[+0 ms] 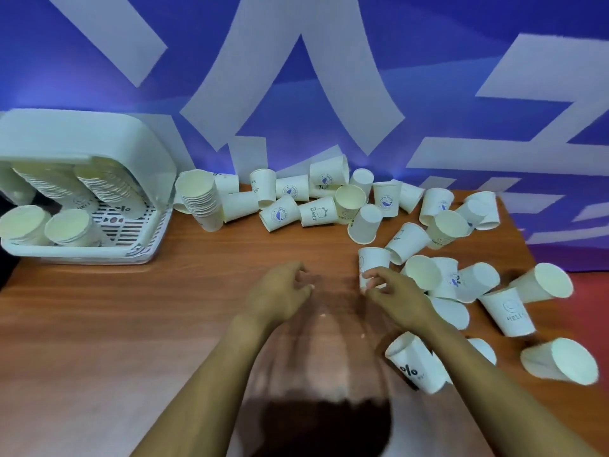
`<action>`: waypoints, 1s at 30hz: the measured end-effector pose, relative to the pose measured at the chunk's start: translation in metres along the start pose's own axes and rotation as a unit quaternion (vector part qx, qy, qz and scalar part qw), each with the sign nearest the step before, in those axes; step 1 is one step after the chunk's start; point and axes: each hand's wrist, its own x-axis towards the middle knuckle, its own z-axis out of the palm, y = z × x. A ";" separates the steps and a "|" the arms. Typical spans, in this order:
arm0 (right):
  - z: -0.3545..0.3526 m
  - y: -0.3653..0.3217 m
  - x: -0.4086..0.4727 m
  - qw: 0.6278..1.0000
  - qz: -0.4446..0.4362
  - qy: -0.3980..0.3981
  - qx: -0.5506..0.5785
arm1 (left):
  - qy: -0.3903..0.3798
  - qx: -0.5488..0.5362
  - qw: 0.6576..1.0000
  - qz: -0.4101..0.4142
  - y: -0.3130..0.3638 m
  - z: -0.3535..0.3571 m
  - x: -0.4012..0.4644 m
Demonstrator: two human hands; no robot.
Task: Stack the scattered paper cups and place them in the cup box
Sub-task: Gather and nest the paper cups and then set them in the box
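Paper cups (408, 239) scattered across wooden table (131, 308), blue-and-white wall (428, 77) behind.

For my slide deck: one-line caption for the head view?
Both hands reach over a wooden table toward scattered paper cups, stacks already in the cup box.

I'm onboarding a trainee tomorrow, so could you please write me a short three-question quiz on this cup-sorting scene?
1. True or false: the cup box already holds stacks of cups.
2. The stack of nested cups outside the box lies: A) just right of the box, B) at the table's near edge, C) under the right hand.
3. Which hand touches the upside-down cup?

Key:
1. True.
2. A.
3. The right hand; the left hand holds nothing.
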 end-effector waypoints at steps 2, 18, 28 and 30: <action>-0.009 0.011 0.001 1.000 0.003 0.006 0.005 | -0.012 0.012 1.000 -0.003 0.011 0.008 0.007; -0.069 0.080 0.044 0.984 0.005 0.076 -0.162 | -0.061 0.078 0.993 -0.066 0.098 0.077 0.111; -0.062 0.098 0.057 0.985 -0.001 0.068 -0.156 | -0.086 0.106 0.985 -0.103 0.098 0.113 0.138; -0.063 0.098 0.058 0.988 -0.007 0.058 -0.141 | -0.081 0.095 0.987 -0.100 0.095 0.113 0.138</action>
